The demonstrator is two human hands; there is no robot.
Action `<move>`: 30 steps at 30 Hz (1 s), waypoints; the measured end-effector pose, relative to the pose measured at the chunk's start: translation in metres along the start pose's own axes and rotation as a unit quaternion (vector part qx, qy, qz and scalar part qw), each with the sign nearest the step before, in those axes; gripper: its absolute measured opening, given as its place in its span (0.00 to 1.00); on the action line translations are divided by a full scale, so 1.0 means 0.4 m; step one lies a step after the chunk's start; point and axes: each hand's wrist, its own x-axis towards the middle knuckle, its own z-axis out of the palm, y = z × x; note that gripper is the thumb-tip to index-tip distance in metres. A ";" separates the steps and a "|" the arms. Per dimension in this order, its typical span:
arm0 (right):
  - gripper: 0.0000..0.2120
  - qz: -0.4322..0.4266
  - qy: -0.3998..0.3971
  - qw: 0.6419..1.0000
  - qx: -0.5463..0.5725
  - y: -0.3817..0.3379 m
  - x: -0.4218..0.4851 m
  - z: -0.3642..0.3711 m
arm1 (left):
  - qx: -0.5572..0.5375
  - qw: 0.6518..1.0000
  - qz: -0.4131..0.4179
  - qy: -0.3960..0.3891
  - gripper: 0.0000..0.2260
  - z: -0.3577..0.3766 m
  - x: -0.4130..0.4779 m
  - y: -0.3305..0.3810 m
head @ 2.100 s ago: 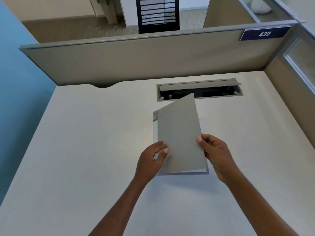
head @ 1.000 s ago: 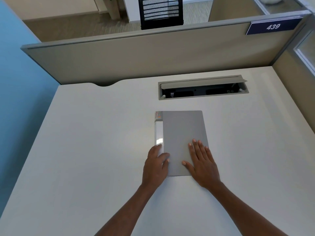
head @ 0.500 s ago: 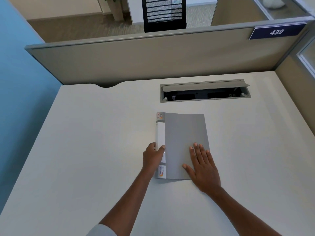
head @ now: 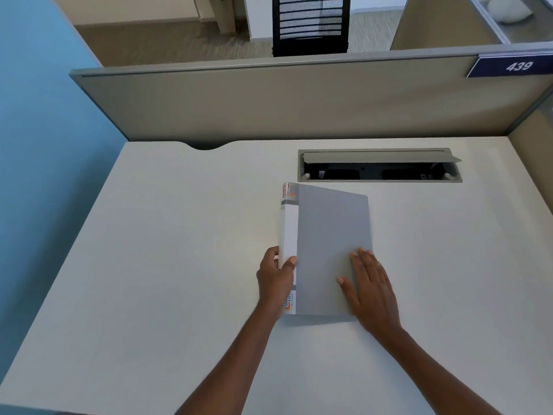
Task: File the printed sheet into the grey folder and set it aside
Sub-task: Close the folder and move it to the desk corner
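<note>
1. Grey folder (head: 332, 250) is shut, mid table (head: 149, 235), just near of the cable slot (head: 380, 166); printed sheet hidden, likely inside.
2. I'd lift by the spine, keep the cover pressed so nothing slips, then slide it aside.
3. Left hand (head: 276, 280) pinches the white spine edge.
4. Right hand (head: 369, 292) lies flat, fingers spread, on the cover's near right corner.

There is one view only, from a camera on the person's head. It looks forward and steeply down on the tabletop (head: 167, 265) from close above. Both forearms enter from the bottom edge. The top of the view passes over the partition (head: 299, 100) to the floor (head: 167, 40) behind.
</note>
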 end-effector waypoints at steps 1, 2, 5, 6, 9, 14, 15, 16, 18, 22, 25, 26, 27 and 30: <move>0.32 0.017 0.007 1.000 0.018 -0.007 0.020 -0.009 | -0.005 1.000 0.005 0.005 0.08 -0.013 0.006 0.007; 0.31 0.032 0.010 0.999 0.036 -0.014 0.041 -0.018 | -0.012 1.000 0.010 0.010 0.08 -0.028 0.013 0.013; 0.34 0.047 0.001 0.996 0.075 -0.043 0.105 -0.046 | -0.034 0.999 0.019 0.028 0.08 -0.080 0.044 0.031; 0.34 0.048 -0.004 0.995 0.089 -0.056 0.126 -0.052 | -0.044 0.998 0.019 0.032 0.07 -0.098 0.056 0.035; 0.33 0.100 -0.035 0.976 0.191 -0.107 0.190 -0.060 | -0.067 0.996 0.022 0.048 0.08 -0.156 0.095 0.051; 0.05 0.283 -0.134 0.837 0.449 -0.193 0.291 -0.057 | -0.089 0.992 0.028 0.081 0.08 -0.261 0.159 0.074; 0.03 0.289 -0.149 0.818 0.475 -0.208 0.306 -0.055 | -0.089 0.992 0.031 0.087 0.08 -0.283 0.171 0.078; 0.02 0.290 -0.161 0.806 0.491 -0.224 0.321 -0.052 | -0.088 0.991 0.034 0.091 0.09 -0.304 0.183 0.082; 0.03 0.282 -0.178 0.796 0.505 -0.260 0.354 -0.044 | -0.080 0.991 0.041 0.100 0.10 -0.346 0.210 0.092; 0.03 0.269 -0.192 0.788 0.520 -0.348 0.423 -0.019 | -0.047 0.990 0.060 0.118 0.09 -0.430 0.278 0.129; 0.03 0.270 -0.184 0.786 0.524 -0.418 0.482 0.009 | -0.030 0.988 0.075 0.133 0.06 -0.481 0.336 0.168; 0.03 0.270 -0.179 0.787 0.526 -0.440 0.503 0.020 | -0.023 0.986 0.081 0.142 0.05 -0.495 0.358 0.182; 0.03 0.270 -0.175 0.787 0.527 -0.460 0.523 0.030 | -0.016 0.985 0.088 0.150 0.05 -0.509 0.380 0.194; 0.05 0.272 -0.167 0.782 0.535 -0.519 0.587 0.066 | 0.006 0.981 0.099 0.166 0.06 -0.551 0.455 0.224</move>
